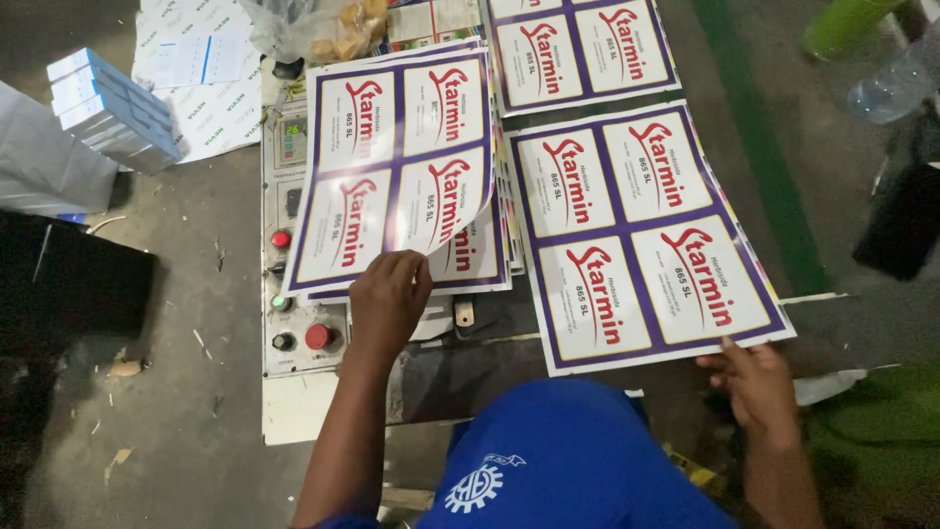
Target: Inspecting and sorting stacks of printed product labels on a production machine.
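Glossy rectangular label sheets [397,171] under both hands [388,299]

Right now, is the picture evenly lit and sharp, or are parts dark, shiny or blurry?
Head view: uneven light. The label sheets in the middle are bright and crisp, with a soft sheen on the lifted sheet that the left hand holds up. The floor at the left is dim, the corners fall to near black, and the bottle at the top right looks soft. The right hand is in shade.
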